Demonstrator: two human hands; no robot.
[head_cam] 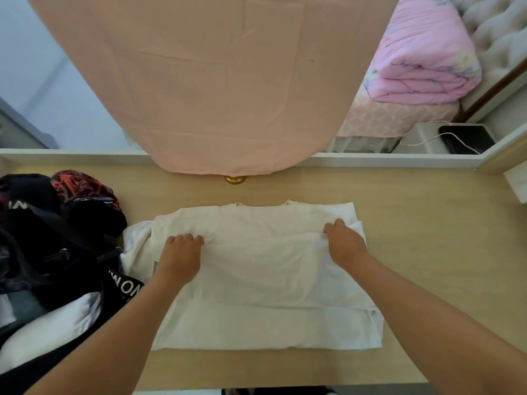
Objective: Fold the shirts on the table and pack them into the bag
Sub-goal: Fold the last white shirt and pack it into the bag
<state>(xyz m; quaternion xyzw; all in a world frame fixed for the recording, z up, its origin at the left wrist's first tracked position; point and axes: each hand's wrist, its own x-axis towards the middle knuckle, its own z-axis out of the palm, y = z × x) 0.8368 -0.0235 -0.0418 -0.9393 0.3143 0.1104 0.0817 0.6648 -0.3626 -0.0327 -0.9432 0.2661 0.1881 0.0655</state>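
White shirt [265, 280] lies flat at the middle of the desk [427, 252], collar toward 12 o'clock, hem toward 6. It reads as partly folded: a layer lies doubled across the body, with a crease line running from 9 to 3. A loose bit of sleeve pokes out at 9 o'clock, just beside the bag.

My left grip [181, 258] is on the shirt's 10 o'clock part and my right grip [345, 243] on its 2 o'clock part. Both have the fingers curled down into the cloth, clamped on the edge of the upper layer. The fingertips are tucked under, so I cannot see how deep the pinch goes.

Black bag [42, 252] slumps at 9 o'clock on the desk, touching the shirt's left side. Something white shows in it toward 7 o'clock; I cannot tell whether that is a packed shirt. A red-and-black cloth [82, 186] sits at the bag's 1 o'clock end.

Step in hand, as I judge it: mid-fold on this shirt, packing not yet begun for it.

Next move calls for both grips to carry the held edge level and together, so the layer lands square. The stray sleeve at 9 o'clock wants tucking in first. The bundle must end up narrow enough for the bag's mouth.
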